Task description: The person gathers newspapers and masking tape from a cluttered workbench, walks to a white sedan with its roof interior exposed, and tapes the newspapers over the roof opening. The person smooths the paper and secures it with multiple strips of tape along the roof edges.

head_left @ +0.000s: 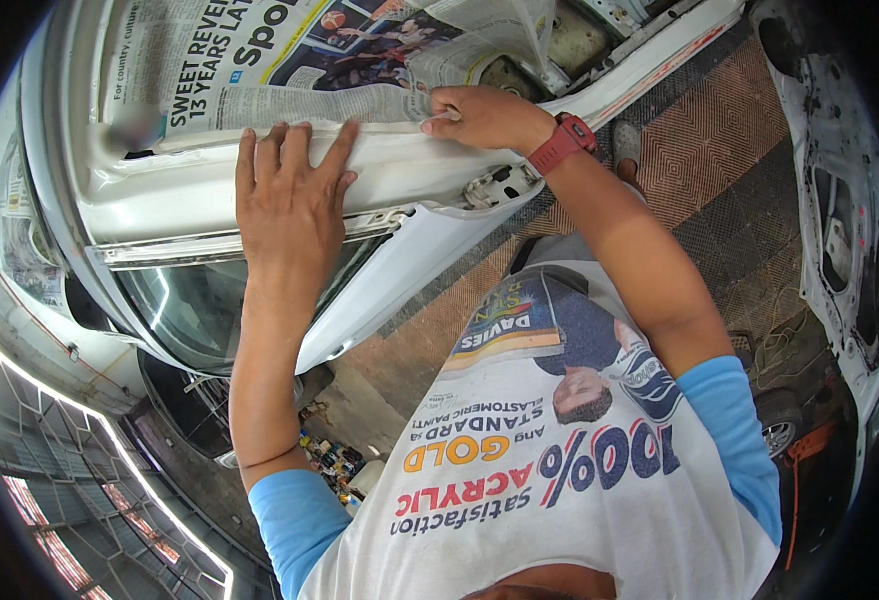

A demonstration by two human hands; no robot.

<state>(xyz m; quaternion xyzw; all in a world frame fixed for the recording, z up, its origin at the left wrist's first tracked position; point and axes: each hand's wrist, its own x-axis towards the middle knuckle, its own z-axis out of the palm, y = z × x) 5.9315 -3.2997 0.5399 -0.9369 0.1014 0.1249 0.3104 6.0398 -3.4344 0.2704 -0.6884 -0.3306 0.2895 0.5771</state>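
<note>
A white car door (189, 215) is in front of me, its inner side covered with newspaper (359, 50). My left hand (294, 200) lies palm down on the door, fingers spread, with the fingertips at the paper's lower edge. A pale strip that looks like masking tape (391, 128) runs along that edge toward the right. My right hand (489, 118), with a red watch at its wrist, pinches the strip's right end between thumb and finger. A small pale bit shows in the pinch. The paper is crumpled beside these fingertips.
Below the door panel is a window (199, 305) in its frame. Patterned brown and dark mats (699, 140) cover the floor to the right. Another stripped car body (844, 230) stands at the far right. Bottles and cans (334, 465) cluster on the floor at lower left.
</note>
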